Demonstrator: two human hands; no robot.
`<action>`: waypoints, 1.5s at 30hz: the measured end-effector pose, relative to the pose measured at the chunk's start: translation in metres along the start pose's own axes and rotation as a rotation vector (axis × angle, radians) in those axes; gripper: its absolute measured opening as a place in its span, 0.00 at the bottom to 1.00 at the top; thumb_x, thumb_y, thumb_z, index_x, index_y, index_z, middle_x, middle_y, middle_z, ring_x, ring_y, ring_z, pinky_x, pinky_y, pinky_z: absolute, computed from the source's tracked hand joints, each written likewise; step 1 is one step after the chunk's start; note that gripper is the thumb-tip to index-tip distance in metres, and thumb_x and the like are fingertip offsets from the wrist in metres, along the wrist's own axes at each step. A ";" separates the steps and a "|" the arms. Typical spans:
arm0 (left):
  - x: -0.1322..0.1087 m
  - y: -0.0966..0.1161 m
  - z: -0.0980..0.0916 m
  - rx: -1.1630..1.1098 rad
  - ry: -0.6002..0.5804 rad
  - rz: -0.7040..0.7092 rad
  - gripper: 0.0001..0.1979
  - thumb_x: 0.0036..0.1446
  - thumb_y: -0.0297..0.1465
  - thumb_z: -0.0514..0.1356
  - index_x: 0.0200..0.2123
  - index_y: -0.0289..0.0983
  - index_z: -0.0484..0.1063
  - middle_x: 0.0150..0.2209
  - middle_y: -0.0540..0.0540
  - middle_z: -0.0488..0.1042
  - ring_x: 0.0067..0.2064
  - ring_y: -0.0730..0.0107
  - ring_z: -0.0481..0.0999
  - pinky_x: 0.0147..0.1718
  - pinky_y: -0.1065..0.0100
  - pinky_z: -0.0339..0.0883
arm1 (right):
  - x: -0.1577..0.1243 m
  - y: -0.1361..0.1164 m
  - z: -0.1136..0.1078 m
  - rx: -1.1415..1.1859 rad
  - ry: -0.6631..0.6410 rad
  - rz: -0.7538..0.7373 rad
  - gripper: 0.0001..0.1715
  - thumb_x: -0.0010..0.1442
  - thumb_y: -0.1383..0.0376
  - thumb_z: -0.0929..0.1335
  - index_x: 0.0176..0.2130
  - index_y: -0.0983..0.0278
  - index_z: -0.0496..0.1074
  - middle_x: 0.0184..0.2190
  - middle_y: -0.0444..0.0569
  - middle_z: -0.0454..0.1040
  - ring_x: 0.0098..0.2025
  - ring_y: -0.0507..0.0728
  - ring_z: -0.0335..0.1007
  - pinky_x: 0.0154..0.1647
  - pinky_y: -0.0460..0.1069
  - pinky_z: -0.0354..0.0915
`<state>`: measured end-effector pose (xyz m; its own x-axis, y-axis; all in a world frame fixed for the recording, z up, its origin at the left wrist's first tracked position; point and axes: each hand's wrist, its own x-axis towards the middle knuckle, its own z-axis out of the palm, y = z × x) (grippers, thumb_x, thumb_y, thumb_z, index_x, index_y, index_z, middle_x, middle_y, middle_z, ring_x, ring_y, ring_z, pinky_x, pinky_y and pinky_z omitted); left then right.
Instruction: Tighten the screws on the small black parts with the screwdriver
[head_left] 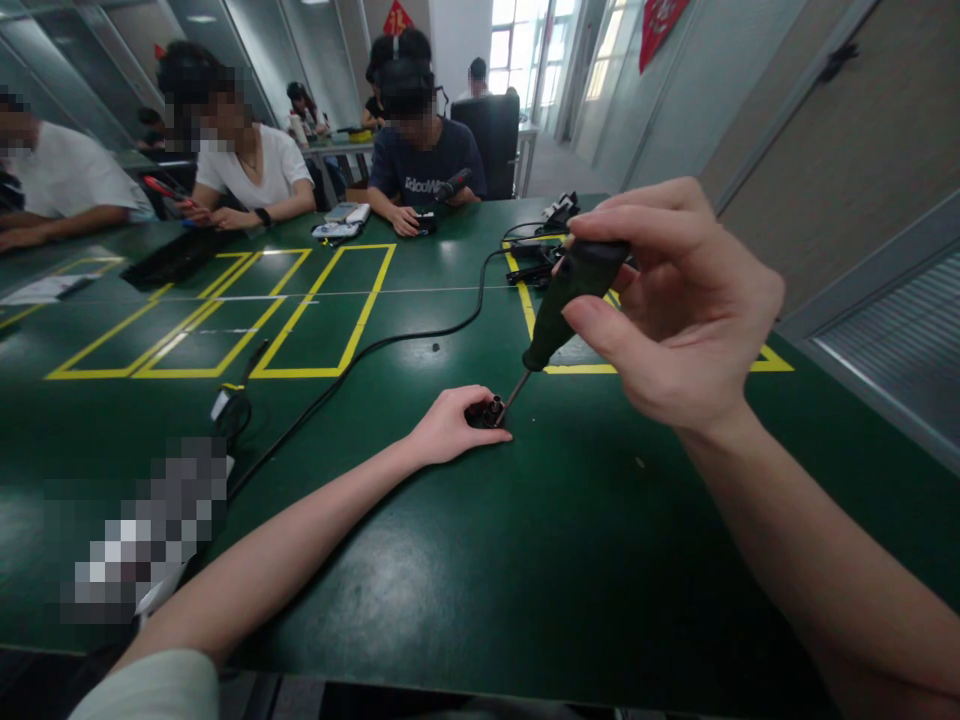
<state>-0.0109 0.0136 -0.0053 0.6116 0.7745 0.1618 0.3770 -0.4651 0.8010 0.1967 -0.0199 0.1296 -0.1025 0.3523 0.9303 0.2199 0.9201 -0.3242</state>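
My left hand (450, 425) rests on the green table (465, 560) with its fingers closed round a small black part (486, 411), pinning it to the surface. My right hand (675, 300) is raised above the table and grips the top of a dark green screwdriver (564, 305) between thumb and fingertips. The screwdriver slants down to the left, and its thin metal tip meets the black part beside my left fingers.
A black cable (375, 350) runs across the table from a small device (229, 405) at left to black gear (540, 265) at the far right. Yellow tape rectangles (300, 310) mark the tabletop. Other people sit along the far and left edges, handling small objects.
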 end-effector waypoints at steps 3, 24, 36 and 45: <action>0.000 0.000 0.000 0.000 0.000 0.001 0.17 0.53 0.40 0.74 0.40 0.35 0.79 0.34 0.48 0.77 0.36 0.66 0.74 0.37 0.66 0.66 | -0.001 0.001 0.000 0.115 -0.055 0.011 0.26 0.64 0.70 0.69 0.59 0.53 0.76 0.51 0.46 0.78 0.50 0.57 0.78 0.48 0.53 0.78; 0.001 0.000 0.003 -0.030 0.006 0.013 0.17 0.53 0.40 0.74 0.40 0.34 0.79 0.35 0.47 0.78 0.37 0.66 0.75 0.38 0.67 0.66 | 0.000 -0.003 -0.001 -0.044 0.017 -0.038 0.28 0.59 0.68 0.74 0.56 0.45 0.78 0.49 0.44 0.76 0.51 0.58 0.74 0.41 0.51 0.79; 0.001 0.002 0.002 -0.003 0.005 0.010 0.17 0.54 0.40 0.73 0.40 0.34 0.79 0.36 0.47 0.79 0.37 0.66 0.76 0.38 0.67 0.67 | -0.001 -0.005 -0.002 -0.041 0.008 0.028 0.26 0.60 0.66 0.74 0.56 0.44 0.79 0.49 0.44 0.75 0.53 0.57 0.74 0.40 0.48 0.80; 0.000 0.005 0.002 0.013 0.019 0.017 0.17 0.55 0.42 0.72 0.39 0.34 0.79 0.35 0.47 0.79 0.36 0.66 0.76 0.39 0.66 0.68 | -0.003 -0.003 0.000 0.138 -0.144 0.154 0.28 0.66 0.66 0.70 0.62 0.45 0.70 0.51 0.40 0.79 0.46 0.52 0.80 0.49 0.51 0.81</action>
<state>-0.0075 0.0108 -0.0021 0.6052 0.7740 0.1864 0.3753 -0.4838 0.7906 0.1959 -0.0235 0.1277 -0.2174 0.5020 0.8371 0.1097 0.8647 -0.4901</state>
